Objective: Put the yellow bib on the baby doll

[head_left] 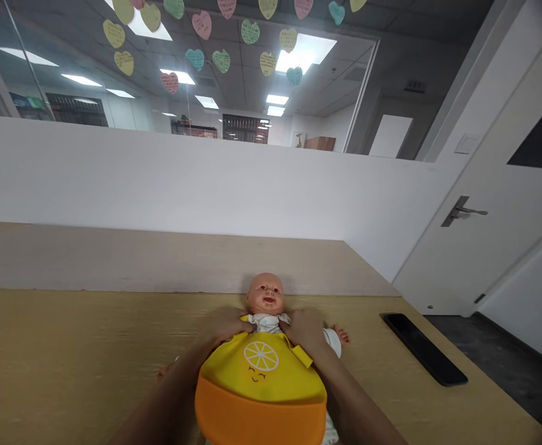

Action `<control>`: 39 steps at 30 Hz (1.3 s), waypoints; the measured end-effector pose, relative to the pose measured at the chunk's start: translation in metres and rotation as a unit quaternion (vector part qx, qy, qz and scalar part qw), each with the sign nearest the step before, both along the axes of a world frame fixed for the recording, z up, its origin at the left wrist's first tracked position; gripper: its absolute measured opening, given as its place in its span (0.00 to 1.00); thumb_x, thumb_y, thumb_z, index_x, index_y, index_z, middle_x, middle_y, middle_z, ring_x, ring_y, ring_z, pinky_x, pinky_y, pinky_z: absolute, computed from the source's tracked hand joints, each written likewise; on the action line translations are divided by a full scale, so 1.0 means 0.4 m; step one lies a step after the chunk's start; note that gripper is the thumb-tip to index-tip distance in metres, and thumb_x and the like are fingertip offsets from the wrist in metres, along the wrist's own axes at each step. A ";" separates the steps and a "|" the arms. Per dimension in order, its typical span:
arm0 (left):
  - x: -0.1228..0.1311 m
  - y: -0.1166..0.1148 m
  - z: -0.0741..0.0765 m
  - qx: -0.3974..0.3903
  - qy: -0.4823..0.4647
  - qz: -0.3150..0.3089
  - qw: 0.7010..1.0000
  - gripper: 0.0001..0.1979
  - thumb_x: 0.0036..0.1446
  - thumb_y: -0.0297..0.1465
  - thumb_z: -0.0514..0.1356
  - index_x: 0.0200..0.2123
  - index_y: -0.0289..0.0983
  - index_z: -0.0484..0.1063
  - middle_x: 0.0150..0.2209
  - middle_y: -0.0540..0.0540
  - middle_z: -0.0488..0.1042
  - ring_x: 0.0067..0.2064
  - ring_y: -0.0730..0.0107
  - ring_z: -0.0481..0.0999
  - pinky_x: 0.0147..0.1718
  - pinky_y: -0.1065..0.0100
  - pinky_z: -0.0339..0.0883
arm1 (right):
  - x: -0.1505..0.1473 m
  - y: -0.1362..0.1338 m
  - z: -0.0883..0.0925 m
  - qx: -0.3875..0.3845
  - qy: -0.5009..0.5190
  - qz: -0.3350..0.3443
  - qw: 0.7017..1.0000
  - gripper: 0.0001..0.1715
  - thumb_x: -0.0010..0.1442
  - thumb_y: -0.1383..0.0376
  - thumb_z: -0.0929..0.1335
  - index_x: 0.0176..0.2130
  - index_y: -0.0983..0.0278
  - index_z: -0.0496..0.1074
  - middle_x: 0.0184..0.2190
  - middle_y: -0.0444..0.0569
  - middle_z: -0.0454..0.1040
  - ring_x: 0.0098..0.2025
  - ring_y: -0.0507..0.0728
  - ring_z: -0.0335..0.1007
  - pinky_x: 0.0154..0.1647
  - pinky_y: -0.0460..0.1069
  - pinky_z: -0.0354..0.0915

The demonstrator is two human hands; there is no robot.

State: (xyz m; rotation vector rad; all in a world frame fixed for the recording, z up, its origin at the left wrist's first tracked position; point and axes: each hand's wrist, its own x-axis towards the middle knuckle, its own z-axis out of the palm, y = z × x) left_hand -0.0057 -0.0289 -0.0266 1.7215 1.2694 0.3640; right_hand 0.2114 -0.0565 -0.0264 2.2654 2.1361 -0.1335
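Observation:
A baby doll (265, 293) lies on its back on the wooden table, dressed in a white printed top. Over its chest is a yellow bib (261, 374) with a white citrus slice, a smiling face and an orange catch pocket. At the doll's neck, my left hand (228, 326) is closed around the bib's upper edge on the left. My right hand (304, 329) grips the opposite upper side beside the collar, its fingers partly hidden. A short yellow strap end hangs below that hand. The doll's hand (342, 334) sticks out to the right.
A black phone (423, 348) lies on the table (67, 352) at the right. Behind stands a white wall (159, 185) with a glass panel and heart-shaped notes above. To the right is a white door with a metal handle (463, 211).

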 end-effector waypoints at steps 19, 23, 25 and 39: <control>-0.052 0.054 0.034 0.148 -0.093 0.109 0.979 0.21 0.48 0.43 0.63 0.43 0.37 0.77 0.41 0.44 0.79 0.44 0.58 0.75 0.42 0.67 0.66 | 0.105 0.080 0.165 0.080 0.261 -0.027 0.962 0.19 0.58 0.51 0.65 0.37 0.63 0.75 0.28 0.47 0.74 0.31 0.53 0.68 0.32 0.46 0.55; -0.059 0.062 0.041 0.123 -0.112 0.129 0.978 0.30 0.51 0.47 0.58 0.54 0.36 0.68 0.31 0.48 0.76 0.32 0.66 0.74 0.30 0.69 0.64 | 0.108 0.104 0.158 0.142 0.276 -0.044 0.950 0.20 0.61 0.50 0.63 0.37 0.62 0.73 0.28 0.46 0.74 0.32 0.53 0.68 0.34 0.46 0.56; -0.068 0.064 0.037 0.102 -0.118 0.123 0.980 0.34 0.51 0.49 0.57 0.57 0.36 0.64 0.33 0.47 0.76 0.32 0.67 0.73 0.29 0.70 0.64 | 0.111 0.110 0.148 0.153 0.285 -0.047 0.945 0.20 0.62 0.50 0.62 0.40 0.62 0.72 0.32 0.46 0.75 0.35 0.54 0.69 0.36 0.46 0.57; -0.111 0.035 0.053 0.072 0.085 -0.024 0.994 0.21 0.53 0.46 0.54 0.18 0.37 0.63 0.18 0.52 0.62 0.21 0.73 0.63 0.23 0.70 0.51 | 0.138 0.034 0.191 -0.171 0.289 0.092 0.938 0.21 0.58 0.52 0.64 0.26 0.67 0.69 0.23 0.51 0.73 0.24 0.53 0.68 0.25 0.46 0.62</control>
